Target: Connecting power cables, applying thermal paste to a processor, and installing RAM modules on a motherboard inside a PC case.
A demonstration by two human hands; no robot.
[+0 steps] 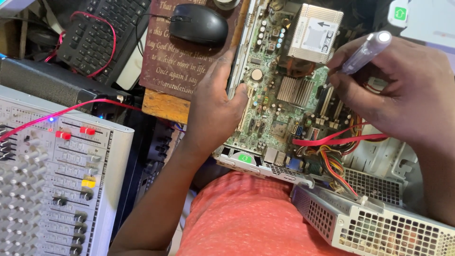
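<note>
We see the green printed circuit motherboard [279,102] lying in an opened grey metal computer case [379,156], centre to right of the frame. The left hand [215,106] lies flat along the board's left edge, fingers together and curled over the case rim. The right hand [393,85], upper right, pinches a screwdriver with a clear plastic handle [365,51]; its tip points down near the finned silver heatsink [295,90], though the tip itself appears hidden by the fingers. A flat red data cable [339,140] crosses the board's lower right. A perforated metal power supply box [374,218] sits lower right. A black computer mouse [199,23] rests at upper centre, and a grey audio mixing console [52,185] fills the lower left.
</note>
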